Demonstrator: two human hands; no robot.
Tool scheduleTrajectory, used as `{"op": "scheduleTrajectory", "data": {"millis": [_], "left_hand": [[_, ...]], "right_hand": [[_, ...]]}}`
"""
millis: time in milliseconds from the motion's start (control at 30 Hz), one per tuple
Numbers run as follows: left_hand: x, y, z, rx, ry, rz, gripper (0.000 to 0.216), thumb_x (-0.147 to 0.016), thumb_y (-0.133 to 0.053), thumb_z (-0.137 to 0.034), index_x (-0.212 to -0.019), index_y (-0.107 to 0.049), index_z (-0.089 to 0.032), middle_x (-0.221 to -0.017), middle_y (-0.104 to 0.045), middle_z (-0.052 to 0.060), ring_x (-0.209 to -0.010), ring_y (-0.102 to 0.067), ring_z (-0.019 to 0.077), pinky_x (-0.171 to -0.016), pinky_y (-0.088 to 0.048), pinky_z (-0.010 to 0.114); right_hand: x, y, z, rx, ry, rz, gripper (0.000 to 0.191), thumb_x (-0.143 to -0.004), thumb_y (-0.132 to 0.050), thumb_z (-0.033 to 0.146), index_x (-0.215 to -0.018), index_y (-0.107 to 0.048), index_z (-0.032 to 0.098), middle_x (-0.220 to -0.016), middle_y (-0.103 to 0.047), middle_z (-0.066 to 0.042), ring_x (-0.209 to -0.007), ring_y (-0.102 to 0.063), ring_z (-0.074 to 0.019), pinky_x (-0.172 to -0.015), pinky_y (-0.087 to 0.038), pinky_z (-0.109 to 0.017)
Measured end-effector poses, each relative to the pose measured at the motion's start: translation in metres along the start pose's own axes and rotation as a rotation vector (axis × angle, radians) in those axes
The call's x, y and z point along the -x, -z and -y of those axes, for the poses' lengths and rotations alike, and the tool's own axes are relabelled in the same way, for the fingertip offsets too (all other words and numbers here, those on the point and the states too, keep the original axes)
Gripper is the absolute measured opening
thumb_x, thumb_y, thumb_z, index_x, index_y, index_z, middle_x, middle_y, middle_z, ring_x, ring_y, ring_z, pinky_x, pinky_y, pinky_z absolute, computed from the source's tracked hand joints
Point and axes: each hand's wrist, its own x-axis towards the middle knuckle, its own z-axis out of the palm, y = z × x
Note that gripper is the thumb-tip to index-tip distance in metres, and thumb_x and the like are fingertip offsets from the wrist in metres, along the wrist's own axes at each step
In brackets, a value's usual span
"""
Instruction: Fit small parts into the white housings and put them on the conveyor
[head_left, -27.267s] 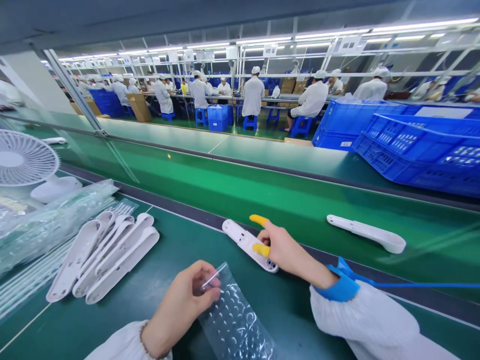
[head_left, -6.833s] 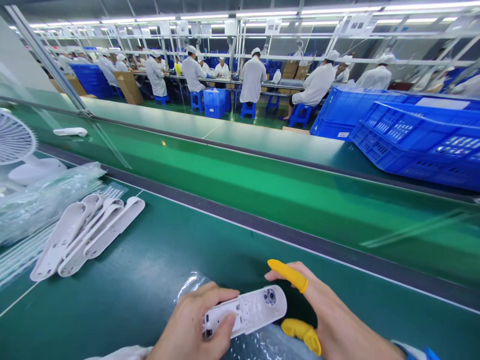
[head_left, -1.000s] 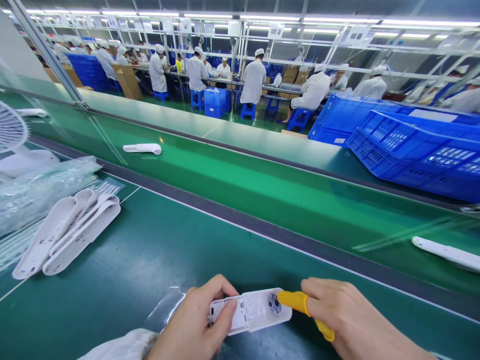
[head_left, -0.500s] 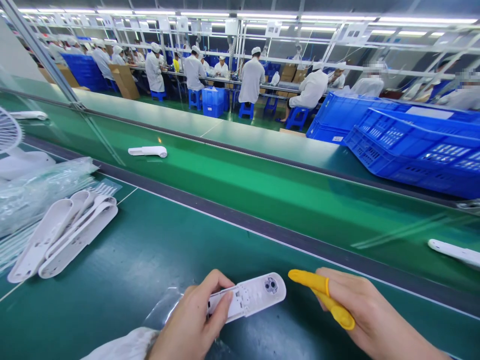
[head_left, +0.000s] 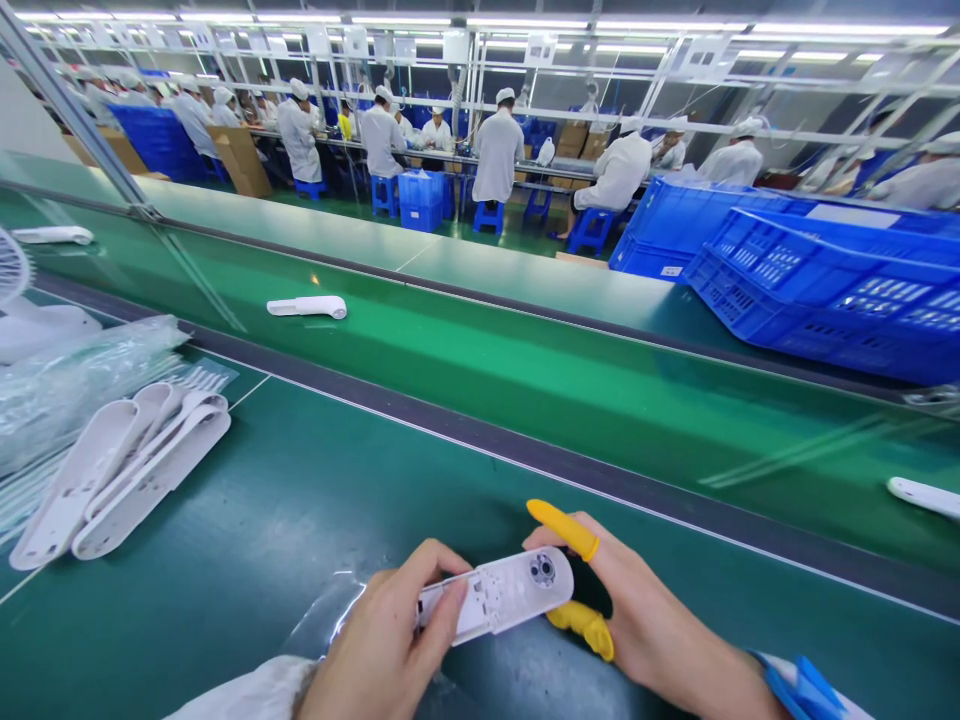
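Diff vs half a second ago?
Right hand: moved left; yellow-covered thumb and finger now straddle the rounded end of the white housing. Can't tell if it grips. Two loose white pieces on the green strip slid right. Same: left hand holding the housing; housing stack at left.

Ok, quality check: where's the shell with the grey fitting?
Bottom centre of the head view: the left hand holds the white shell, beside the right hand.

Head-worn cam looks fwd & down, close over green bench (head_left: 292, 500), w/ workers (head_left: 498, 150) far back.
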Motion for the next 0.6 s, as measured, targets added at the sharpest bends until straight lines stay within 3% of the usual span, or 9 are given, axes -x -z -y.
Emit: {"op": "scheduleTrajectory", "data": {"millis": [100,167,200,267,333,367,500,600], "left_hand": [[-0.002,0.004,0.003,0.015,-0.014,-0.284,0.032,-0.089,-0.03,-0.044,-0.115,-0.035,-0.025,-0.082,-0.054,0.0,-0.064,-0.051,0.017,-0.059,-0.039,0.029],[-0.002,0.006,0.002,-0.038,-0.09,-0.346,0.028,-0.088,-0.037,-0.043,-0.11,-0.038,-0.025,-0.09,-0.051,0.002,-0.065,-0.05,0.0158,-0.059,-0.04,0.028],[-0.002,0.006,0.0,-0.077,-0.143,-0.264,0.022,-0.087,-0.042,-0.04,-0.102,-0.043,-0.024,-0.09,-0.052,0.001,-0.067,-0.05,0.0155,-0.06,-0.041,0.027],[-0.001,0.005,-0.006,-0.188,-0.245,0.045,0.012,-0.082,-0.056,-0.031,-0.087,-0.051,-0.022,-0.088,-0.054,0.0,-0.075,-0.052,0.0165,-0.069,-0.042,0.028],[-0.001,0.001,-0.012,-0.339,-0.297,0.321,0.016,-0.072,-0.068,-0.023,-0.083,-0.056,-0.02,-0.091,-0.057,0.001,-0.086,-0.053,0.0196,-0.081,-0.04,0.032],[-0.002,-0.001,-0.014,-0.412,-0.303,0.394,0.021,-0.068,-0.072,-0.021,-0.084,-0.058,-0.02,-0.094,-0.058,0.003,-0.09,-0.053,0.0214,-0.085,-0.039,0.034],[-0.003,-0.009,-0.013,-0.542,-0.297,0.422,0.022,-0.067,-0.074,-0.018,-0.084,-0.061,-0.018,-0.094,-0.058,0.003,-0.089,-0.053,0.0214,-0.084,-0.039,0.034],[-0.004,-0.009,-0.01,-0.535,-0.292,0.393,0.023,-0.064,-0.077,-0.018,-0.079,-0.06,-0.018,-0.089,-0.059,0.0,-0.087,-0.054,0.0193,-0.085,-0.039,0.032]], "right_hand": [[-0.012,0.005,-0.009,-0.029,-0.016,-0.112,0.038,-0.081,-0.05,0.015,-0.116,-0.039,0.025,-0.102,-0.058,-0.003,-0.092,-0.056,-0.0165,-0.082,-0.046,-0.033],[-0.025,0.018,-0.021,0.045,-0.07,-0.237,0.037,-0.08,-0.051,0.021,-0.114,-0.04,0.024,-0.101,-0.06,-0.002,-0.09,-0.058,-0.0171,-0.081,-0.047,-0.033],[-0.033,0.026,-0.029,0.108,-0.121,-0.302,0.035,-0.078,-0.052,0.023,-0.111,-0.042,0.023,-0.1,-0.062,-0.002,-0.087,-0.058,-0.0176,-0.079,-0.047,-0.034],[-0.05,0.042,-0.047,0.201,-0.215,-0.414,0.032,-0.074,-0.054,0.023,-0.105,-0.046,0.021,-0.103,-0.061,-0.005,-0.087,-0.058,-0.0205,-0.077,-0.047,-0.036],[-0.066,0.055,-0.067,0.259,-0.301,-0.504,0.028,-0.071,-0.056,0.021,-0.098,-0.049,0.019,-0.112,-0.057,-0.009,-0.091,-0.056,-0.0247,-0.076,-0.046,-0.04],[-0.072,0.06,-0.077,0.284,-0.342,-0.538,0.027,-0.07,-0.057,0.021,-0.095,-0.05,0.019,-0.112,-0.057,-0.011,-0.093,-0.056,-0.0269,-0.077,-0.045,-0.042],[-0.088,0.07,-0.104,0.335,-0.455,-0.586,0.022,-0.066,-0.059,0.017,-0.087,-0.054,0.015,-0.102,-0.059,-0.015,-0.092,-0.055,-0.034,-0.078,-0.042,-0.05],[-0.087,0.07,-0.103,0.341,-0.456,-0.604,0.034,-0.063,-0.06,0.013,-0.096,-0.054,0.012,-0.106,-0.057,-0.018,-0.1,-0.049,-0.038,-0.083,-0.038,-0.054]]}}
